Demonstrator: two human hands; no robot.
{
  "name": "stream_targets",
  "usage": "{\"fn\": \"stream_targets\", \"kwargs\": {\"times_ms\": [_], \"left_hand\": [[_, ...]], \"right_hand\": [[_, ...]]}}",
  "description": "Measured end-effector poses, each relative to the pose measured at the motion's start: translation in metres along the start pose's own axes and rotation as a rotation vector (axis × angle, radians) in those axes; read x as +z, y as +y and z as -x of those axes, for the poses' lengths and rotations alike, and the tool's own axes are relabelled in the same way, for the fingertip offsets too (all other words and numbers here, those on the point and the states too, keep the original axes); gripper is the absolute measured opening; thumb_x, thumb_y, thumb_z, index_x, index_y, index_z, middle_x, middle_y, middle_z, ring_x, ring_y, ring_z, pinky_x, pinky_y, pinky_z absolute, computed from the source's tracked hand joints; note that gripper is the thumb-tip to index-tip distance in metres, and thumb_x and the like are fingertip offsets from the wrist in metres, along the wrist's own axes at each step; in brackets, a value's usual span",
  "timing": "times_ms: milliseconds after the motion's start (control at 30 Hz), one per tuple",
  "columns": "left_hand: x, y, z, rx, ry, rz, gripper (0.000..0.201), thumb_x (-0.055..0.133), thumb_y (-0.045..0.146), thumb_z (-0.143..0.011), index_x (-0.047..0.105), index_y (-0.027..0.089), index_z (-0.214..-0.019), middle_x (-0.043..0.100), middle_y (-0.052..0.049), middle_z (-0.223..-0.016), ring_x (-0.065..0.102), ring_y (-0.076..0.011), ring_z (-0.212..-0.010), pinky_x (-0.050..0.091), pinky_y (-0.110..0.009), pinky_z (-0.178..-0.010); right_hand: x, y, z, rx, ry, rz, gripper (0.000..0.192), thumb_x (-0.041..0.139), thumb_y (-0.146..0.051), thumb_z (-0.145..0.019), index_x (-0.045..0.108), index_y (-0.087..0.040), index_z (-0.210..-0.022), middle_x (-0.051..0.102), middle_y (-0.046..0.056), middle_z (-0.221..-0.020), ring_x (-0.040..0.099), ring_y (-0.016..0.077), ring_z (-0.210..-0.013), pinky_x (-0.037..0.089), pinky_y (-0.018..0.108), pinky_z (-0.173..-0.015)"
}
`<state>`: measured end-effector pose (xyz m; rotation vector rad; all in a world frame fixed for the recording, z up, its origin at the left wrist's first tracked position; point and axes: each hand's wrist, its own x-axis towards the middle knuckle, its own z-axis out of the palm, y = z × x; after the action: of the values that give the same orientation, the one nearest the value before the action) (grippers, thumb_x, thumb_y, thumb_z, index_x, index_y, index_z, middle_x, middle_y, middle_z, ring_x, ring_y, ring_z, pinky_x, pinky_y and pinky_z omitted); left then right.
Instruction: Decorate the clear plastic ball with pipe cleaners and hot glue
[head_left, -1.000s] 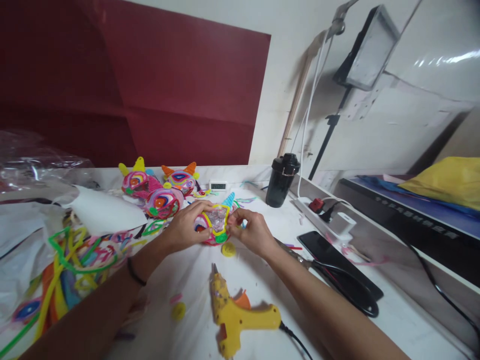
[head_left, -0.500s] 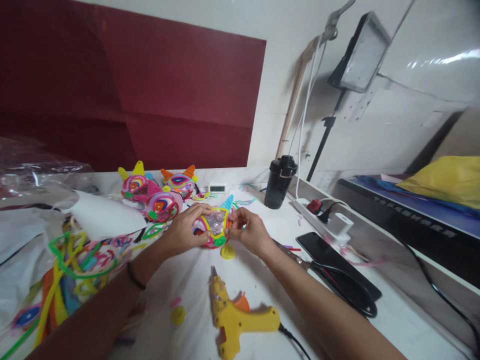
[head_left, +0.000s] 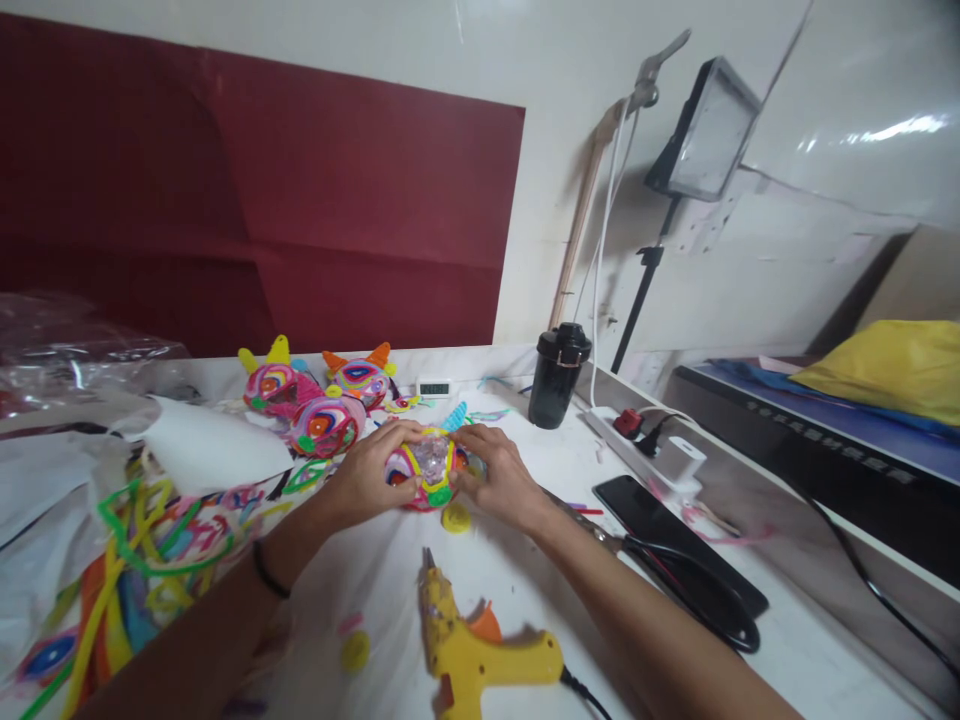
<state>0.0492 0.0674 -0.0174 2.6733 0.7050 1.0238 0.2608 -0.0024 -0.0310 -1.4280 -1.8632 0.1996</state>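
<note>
"Right hand (head_left: 499,478) has moved: its fingers, curled at the right side of the craft piece (head_left: 431,458) half a second ago, now reach over its upper edge."

"And the left hand (head_left: 375,475)?"

"From my screen, I see it pinching the opposite edge, thumb below, fingers above. So the piece is between both hands; whether it touches the surface (head_left: 390,575), I cannot tell."

"What is around them?"

"Yellow disc (head_left: 456,517) just below, between the hands; glue gun (head_left: 465,655) nearer to the viewer; three similar pieces (head_left: 326,425) beyond the left hand."

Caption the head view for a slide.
Left grip and right grip hold a colourful craft, a glue gun lying nearby.
</note>
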Motion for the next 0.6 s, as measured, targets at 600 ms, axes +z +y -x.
{"fn": "stream_targets", "kwargs": {"times_ms": [600], "left_hand": [[-0.0014, 0.0037, 0.0018, -0.004, -0.018, 0.012, 0.041, 0.061, 0.018, -0.07, 0.059, 0.019, -0.111, 0.066, -0.01, -0.122, 0.062, -0.0267, -0.116, 0.048, -0.041, -0.103]], "right_hand": [[-0.0063, 0.0005, -0.0047, 0.055, -0.086, 0.008, 0.051, 0.073, -0.021, -0.075, 0.065, -0.019, -0.126, 0.067, 0.01, -0.121, 0.055, 0.0302, -0.116, 0.042, 0.045, -0.099]]}}
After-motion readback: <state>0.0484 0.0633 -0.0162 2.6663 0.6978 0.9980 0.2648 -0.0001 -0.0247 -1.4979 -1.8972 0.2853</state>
